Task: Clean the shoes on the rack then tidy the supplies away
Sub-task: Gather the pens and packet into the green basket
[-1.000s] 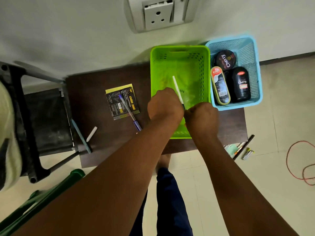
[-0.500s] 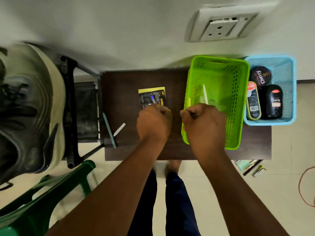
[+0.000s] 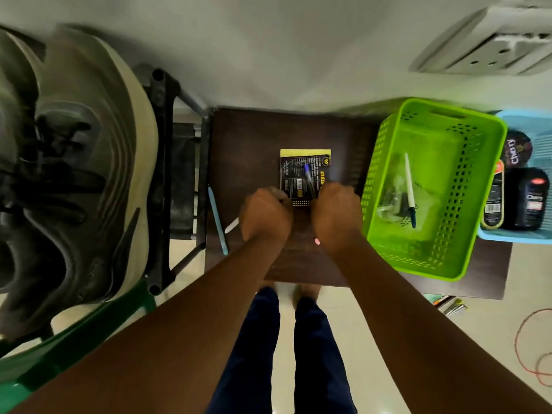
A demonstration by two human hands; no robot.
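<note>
Head view, looking down: both hands are over the middle of the dark tabletop (image 3: pixel 245 138), backs up and fingers curled under, so what the fingertips touch is hidden. The left hand (image 3: pixel 265 215) sits at the near left corner of a black-and-yellow packet (image 3: pixel 301 174); whether it pinches the packet I cannot tell. The right hand (image 3: pixel 336 218) is at the packet's near right corner, where a blue pen (image 3: pixel 309 179) lies on the packet and runs under the knuckles; a grip on the pen cannot be confirmed. The image is motion-blurred here.

Just left of the left hand, a white stick (image 3: pixel 231 225) and a pale blue stick (image 3: pixel 218 221) lie along the tabletop's left edge. Right of the hands, a green basket (image 3: pixel 385 174) stands on the right part of the tabletop and holds a white pen with a blue cap (image 3: pixel 409 186) on a clear bag of small dark items. Beyond it, at the far right corner, a blue basket (image 3: pixel 513 237) holds shoe polish containers (image 3: pixel 525 198).

Left of the tabletop, a dark rack (image 3: pixel 162 162) carries a grey-and-cream shoe (image 3: pixel 89 162), with a green chair (image 3: pixel 77 330) nearer the camera.
</note>
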